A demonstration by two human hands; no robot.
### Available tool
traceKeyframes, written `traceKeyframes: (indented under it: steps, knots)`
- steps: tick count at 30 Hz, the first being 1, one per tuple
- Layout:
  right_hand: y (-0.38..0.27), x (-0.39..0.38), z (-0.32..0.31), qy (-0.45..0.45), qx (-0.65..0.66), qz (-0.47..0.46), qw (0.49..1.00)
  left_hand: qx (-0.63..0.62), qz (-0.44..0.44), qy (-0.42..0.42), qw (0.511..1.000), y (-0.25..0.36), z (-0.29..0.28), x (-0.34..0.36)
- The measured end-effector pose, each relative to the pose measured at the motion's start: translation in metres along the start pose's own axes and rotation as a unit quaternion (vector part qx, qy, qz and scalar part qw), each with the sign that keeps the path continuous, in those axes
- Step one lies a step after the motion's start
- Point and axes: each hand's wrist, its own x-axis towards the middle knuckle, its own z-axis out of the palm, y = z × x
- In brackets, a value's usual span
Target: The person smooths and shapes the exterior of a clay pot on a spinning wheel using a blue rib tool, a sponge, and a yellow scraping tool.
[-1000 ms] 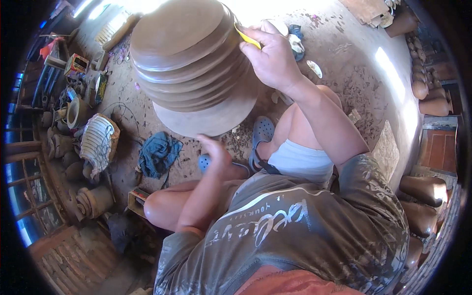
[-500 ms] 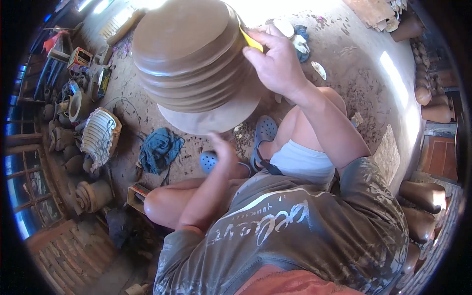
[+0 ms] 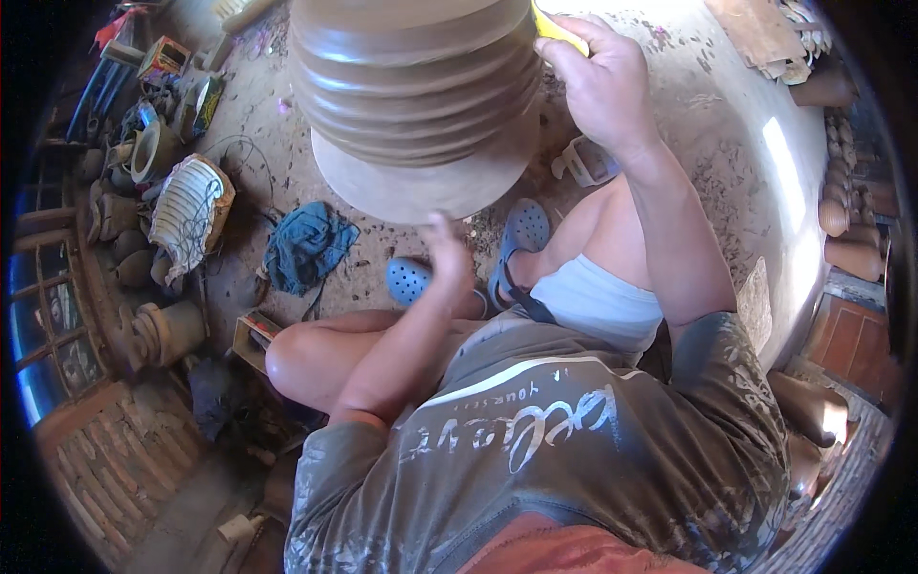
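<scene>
A large brown clay pot (image 3: pixel 411 86), ringed with horizontal ridges, stands on a round pale wheel disc (image 3: pixel 421 191) in front of me. Its top runs out of the picture. My right hand (image 3: pixel 609 91) pinches a yellow scraper (image 3: pixel 562 34) against the pot's upper right side. At the near edge of the disc is my left hand (image 3: pixel 449 256), its fingers stretched toward the rim and nothing visible in them. I cannot tell whether the fingertips touch the disc.
A teal cloth (image 3: pixel 308 247) lies left of the disc, beside a ribbed pale piece (image 3: pixel 191 215) in a basket-like holder. A clear plastic container (image 3: pixel 585 163) sits right of the disc. Clay pots (image 3: pixel 172 330) stand at the left, more pots (image 3: pixel 808 407) at the right.
My view has shifted, so the pot sits higher and its top face is out of the picture. The scraper stays at the pot's side; my left hand remains by the disc rim.
</scene>
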Motion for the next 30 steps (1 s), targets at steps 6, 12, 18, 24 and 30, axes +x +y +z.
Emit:
traceKeyframes:
  steps: [6, 12, 18, 24, 30]
  knots:
    - [0.002, 0.002, -0.001, 0.002, 0.023, -0.024, 0.999, -0.168, 0.040, 0.007, 0.985, 0.086, -0.019, 0.019]
    - [-0.017, -0.009, 0.014, -0.025, -0.025, -0.052, 0.998, -0.085, 0.155, 0.113, 0.978, 0.029, -0.026, 0.060]
    - [-0.004, -0.012, 0.007, -0.001, -0.023, -0.058, 0.998, -0.053, -0.141, -0.021, 0.988, 0.010, 0.013, -0.016]
    - [-0.008, -0.022, -0.003, -0.025, 0.033, -0.007, 0.999, -0.120, 0.133, 0.071, 0.981, 0.091, -0.068, 0.078]
    - [0.028, -0.001, -0.012, 0.053, 0.019, 0.022, 0.998, -0.034, -0.056, 0.004, 0.998, 0.013, -0.013, -0.010]
